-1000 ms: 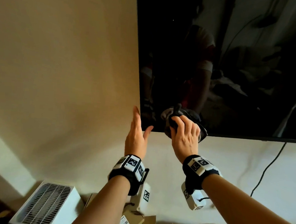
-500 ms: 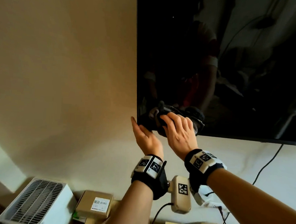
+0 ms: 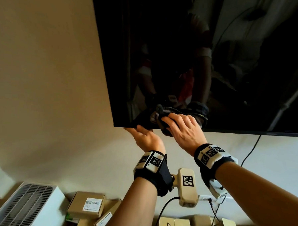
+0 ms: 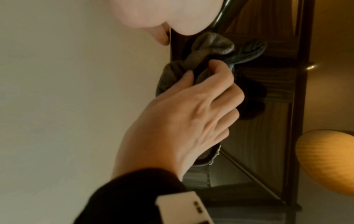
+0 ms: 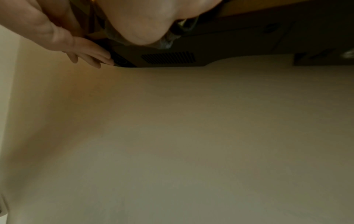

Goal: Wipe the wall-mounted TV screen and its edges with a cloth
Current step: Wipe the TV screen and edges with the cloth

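TV screen (image 3: 199, 55) hangs on the wall above my hands. My right hand (image 3: 182, 130) grips the bunched dark cloth (image 3: 155, 116) against its lower left corner. Just beside it, my left hand (image 3: 146, 137) cups under the bottom edge, fingers relaxed, holding nothing.

Dark cloth bunched at the lower left corner of a wall-mounted TV.

The TV (image 3: 199, 55), black, glossy and switched off, hangs flat on a pale wall, its screen showing dim reflections. The grey cloth (image 3: 155, 116), crumpled into a wad, presses against the screen just above the bottom edge, near the left corner, and laps slightly below that edge.
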Demonstrator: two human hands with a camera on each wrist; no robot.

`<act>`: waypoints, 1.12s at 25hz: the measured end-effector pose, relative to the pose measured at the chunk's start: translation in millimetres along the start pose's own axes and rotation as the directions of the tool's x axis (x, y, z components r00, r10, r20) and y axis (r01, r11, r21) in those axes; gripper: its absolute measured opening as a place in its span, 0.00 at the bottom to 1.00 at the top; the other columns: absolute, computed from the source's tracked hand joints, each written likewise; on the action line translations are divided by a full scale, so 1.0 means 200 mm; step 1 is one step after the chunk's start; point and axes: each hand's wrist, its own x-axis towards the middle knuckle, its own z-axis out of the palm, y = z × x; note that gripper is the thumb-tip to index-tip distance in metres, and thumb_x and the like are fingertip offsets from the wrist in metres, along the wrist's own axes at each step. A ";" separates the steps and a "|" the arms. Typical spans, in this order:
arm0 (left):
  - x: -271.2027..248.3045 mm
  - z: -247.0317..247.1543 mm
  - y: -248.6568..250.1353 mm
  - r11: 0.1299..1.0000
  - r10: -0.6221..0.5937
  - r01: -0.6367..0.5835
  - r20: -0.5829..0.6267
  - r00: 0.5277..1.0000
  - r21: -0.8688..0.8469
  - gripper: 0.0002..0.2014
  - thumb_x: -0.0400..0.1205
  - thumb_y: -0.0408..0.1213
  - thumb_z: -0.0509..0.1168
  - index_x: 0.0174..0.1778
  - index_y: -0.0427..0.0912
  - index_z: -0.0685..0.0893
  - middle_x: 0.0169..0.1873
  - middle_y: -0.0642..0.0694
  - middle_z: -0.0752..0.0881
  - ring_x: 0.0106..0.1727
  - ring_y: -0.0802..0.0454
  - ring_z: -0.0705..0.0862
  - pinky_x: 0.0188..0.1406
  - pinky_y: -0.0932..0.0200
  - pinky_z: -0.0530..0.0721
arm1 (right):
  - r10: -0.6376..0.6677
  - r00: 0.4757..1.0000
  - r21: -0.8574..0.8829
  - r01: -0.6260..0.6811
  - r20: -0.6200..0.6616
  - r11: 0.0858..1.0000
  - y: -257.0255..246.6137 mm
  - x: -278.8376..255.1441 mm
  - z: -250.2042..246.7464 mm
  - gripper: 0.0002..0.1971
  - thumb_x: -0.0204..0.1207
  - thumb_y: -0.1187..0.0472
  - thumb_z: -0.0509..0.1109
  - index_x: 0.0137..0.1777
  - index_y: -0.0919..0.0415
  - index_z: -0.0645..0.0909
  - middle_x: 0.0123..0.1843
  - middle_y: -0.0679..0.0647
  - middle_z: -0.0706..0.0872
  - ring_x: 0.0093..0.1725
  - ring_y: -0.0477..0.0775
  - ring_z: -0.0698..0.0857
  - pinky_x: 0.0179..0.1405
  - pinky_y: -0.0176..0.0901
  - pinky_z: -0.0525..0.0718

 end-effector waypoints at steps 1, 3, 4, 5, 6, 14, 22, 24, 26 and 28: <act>-0.05 0.02 -0.01 1.000 0.001 0.000 0.016 1.000 -0.010 0.24 0.89 0.32 0.45 0.83 0.48 0.57 0.68 0.42 0.75 0.62 0.52 0.80 0.65 0.57 0.79 | 0.007 1.000 -0.001 -0.007 -0.005 1.000 0.04 -0.03 -0.03 0.21 0.79 0.59 0.67 0.71 0.59 0.69 0.65 0.56 0.69 0.56 0.57 0.74 0.56 0.49 0.70; -0.13 0.07 -0.06 1.000 0.000 0.000 0.041 0.999 0.010 0.23 0.89 0.32 0.45 0.82 0.48 0.58 0.68 0.39 0.76 0.61 0.49 0.81 0.67 0.52 0.79 | 0.013 1.000 -0.001 -0.013 0.003 1.000 0.14 -0.11 -0.07 0.19 0.81 0.58 0.65 0.70 0.59 0.70 0.64 0.55 0.70 0.54 0.58 0.76 0.55 0.49 0.71; -0.15 0.09 -0.08 1.000 -0.004 0.003 0.045 0.999 0.023 0.23 0.89 0.32 0.46 0.82 0.49 0.58 0.67 0.39 0.77 0.60 0.51 0.81 0.66 0.53 0.79 | 0.017 1.000 -0.001 -0.017 0.014 1.000 0.18 -0.14 -0.09 0.19 0.81 0.57 0.64 0.70 0.59 0.70 0.64 0.55 0.70 0.53 0.58 0.77 0.55 0.49 0.72; -0.20 0.13 -0.11 1.000 -0.013 0.012 0.049 0.999 0.028 0.23 0.89 0.32 0.46 0.82 0.49 0.58 0.67 0.39 0.76 0.58 0.52 0.80 0.65 0.54 0.79 | 0.025 0.999 -0.003 -0.025 0.025 1.000 0.23 -0.18 -0.12 0.19 0.80 0.58 0.65 0.70 0.59 0.71 0.64 0.55 0.71 0.53 0.58 0.78 0.55 0.49 0.72; -0.25 0.16 -0.13 0.999 -0.025 0.023 0.055 0.998 0.026 0.24 0.89 0.32 0.46 0.82 0.50 0.57 0.68 0.39 0.76 0.59 0.52 0.80 0.66 0.52 0.79 | 0.033 0.999 -0.005 -0.033 0.029 0.999 0.29 -0.23 -0.15 0.19 0.80 0.58 0.65 0.69 0.59 0.71 0.63 0.56 0.72 0.52 0.58 0.78 0.54 0.49 0.73; -0.63 0.47 -0.37 0.980 -0.044 0.043 0.002 0.999 0.195 0.24 0.89 0.37 0.47 0.83 0.45 0.56 0.74 0.33 0.72 0.71 0.37 0.76 0.69 0.41 0.77 | 0.002 0.993 0.004 -0.003 0.118 1.000 0.64 -0.54 -0.29 0.23 0.78 0.58 0.68 0.71 0.60 0.69 0.64 0.58 0.79 0.55 0.59 0.78 0.53 0.49 0.75; -0.97 0.69 -0.52 0.954 -0.066 0.052 0.036 0.997 0.294 0.24 0.89 0.37 0.47 0.83 0.44 0.56 0.75 0.35 0.71 0.72 0.38 0.75 0.72 0.47 0.75 | 0.000 0.985 -0.020 0.003 0.170 1.000 0.98 -0.81 -0.42 0.21 0.80 0.58 0.64 0.72 0.60 0.67 0.64 0.58 0.79 0.55 0.59 0.78 0.53 0.49 0.75; -1.04 0.73 -0.56 0.958 -0.085 0.071 0.039 0.996 0.276 0.24 0.89 0.37 0.48 0.83 0.46 0.56 0.75 0.34 0.71 0.71 0.36 0.76 0.70 0.41 0.77 | 0.010 0.985 -0.033 -0.005 0.174 0.999 1.07 -0.87 -0.46 0.20 0.81 0.58 0.62 0.72 0.59 0.68 0.64 0.58 0.79 0.55 0.59 0.78 0.53 0.49 0.75; -1.08 0.78 -0.59 0.958 -0.120 0.110 0.021 0.993 0.264 0.24 0.89 0.38 0.47 0.83 0.46 0.54 0.75 0.33 0.70 0.70 0.35 0.77 0.69 0.41 0.77 | 0.028 0.983 -0.048 -0.019 0.179 0.999 1.15 -0.94 -0.50 0.20 0.80 0.58 0.63 0.71 0.59 0.68 0.63 0.58 0.79 0.55 0.60 0.78 0.53 0.49 0.75; -1.11 0.82 -0.60 0.954 -0.139 0.138 -0.015 0.990 0.265 0.25 0.89 0.39 0.47 0.84 0.45 0.51 0.76 0.34 0.68 0.69 0.35 0.78 0.68 0.45 0.79 | 0.020 0.982 -0.055 -0.010 0.189 0.998 1.23 -1.00 -0.53 0.21 0.78 0.59 0.66 0.70 0.58 0.69 0.62 0.58 0.79 0.54 0.59 0.78 0.52 0.50 0.76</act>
